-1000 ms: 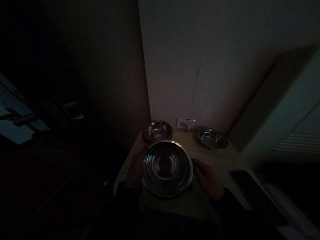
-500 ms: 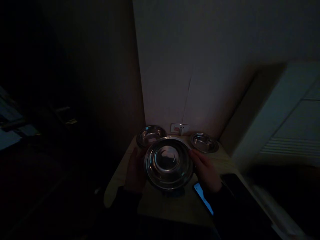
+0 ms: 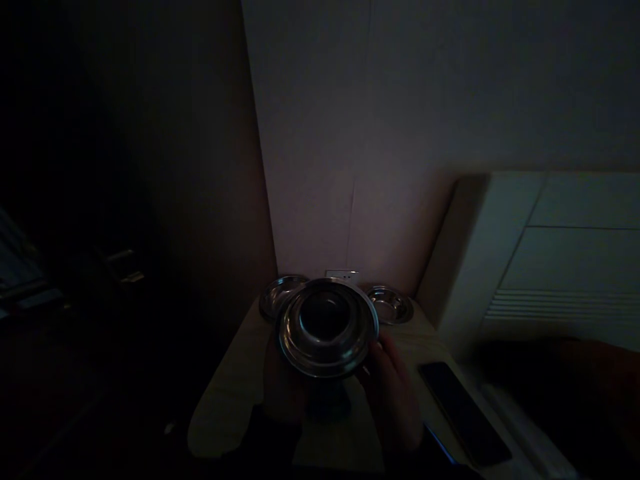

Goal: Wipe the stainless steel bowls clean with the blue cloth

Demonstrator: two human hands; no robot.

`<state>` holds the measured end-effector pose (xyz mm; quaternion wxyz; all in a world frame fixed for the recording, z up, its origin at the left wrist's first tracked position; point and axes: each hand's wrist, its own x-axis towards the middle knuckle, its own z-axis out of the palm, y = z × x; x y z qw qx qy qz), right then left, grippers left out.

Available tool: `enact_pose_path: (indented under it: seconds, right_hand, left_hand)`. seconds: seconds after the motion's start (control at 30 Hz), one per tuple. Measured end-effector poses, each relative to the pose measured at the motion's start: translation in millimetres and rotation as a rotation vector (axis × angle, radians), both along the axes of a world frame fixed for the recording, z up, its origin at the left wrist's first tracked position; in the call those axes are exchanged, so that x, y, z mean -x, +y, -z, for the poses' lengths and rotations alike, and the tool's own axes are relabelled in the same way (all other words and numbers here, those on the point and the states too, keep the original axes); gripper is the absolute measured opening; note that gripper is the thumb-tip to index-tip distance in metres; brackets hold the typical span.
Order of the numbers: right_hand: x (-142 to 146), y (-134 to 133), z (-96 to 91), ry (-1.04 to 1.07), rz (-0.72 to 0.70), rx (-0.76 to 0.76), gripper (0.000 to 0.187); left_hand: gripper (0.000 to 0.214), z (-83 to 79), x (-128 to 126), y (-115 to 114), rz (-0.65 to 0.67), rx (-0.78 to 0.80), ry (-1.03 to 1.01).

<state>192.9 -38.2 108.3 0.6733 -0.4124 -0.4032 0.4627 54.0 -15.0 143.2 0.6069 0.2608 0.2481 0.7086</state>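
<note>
The scene is very dark. I hold a round steel bowl (image 3: 327, 328) up above a small light table (image 3: 225, 407), its inside facing me. My left hand (image 3: 283, 387) grips its lower left rim from below, and my right hand (image 3: 393, 393) grips its lower right rim. Behind it, two more steel bowls rest on the table by the wall, one at the left (image 3: 273, 303) and one at the right (image 3: 393, 305).
A dark phone (image 3: 463, 410) lies on the table's right side. A wall socket (image 3: 341, 274) sits just behind the bowls. A white headboard-like panel (image 3: 540, 260) stands at the right. Dark door handles (image 3: 120, 265) show at the left.
The held bowl has risen slightly and my view has swung, so the table and bowls sit lower in the frame. My hands have slid from the bowl's sides to beneath it.
</note>
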Motion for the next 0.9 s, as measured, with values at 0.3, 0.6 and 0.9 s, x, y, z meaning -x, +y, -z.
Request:
enact_pose_path:
  seconds: [0.3,0.6,0.9]
  right_hand:
    - [-59,8,-38.2,-0.087,-0.016,0.072,0.047]
    - [-90,8,-49.0,-0.097,0.023,0.083,0.041]
    - [-111,13,-55.5,0.044,0.037,0.073,0.040]
  left_hand:
    - [0.049,-30.9,-10,12,0.271,0.129,0.158]
    - [0.034,-52.7,-33,5,0.300,0.150,0.213]
    - [0.026,-56.6,-60,13,0.139,0.129,0.253]
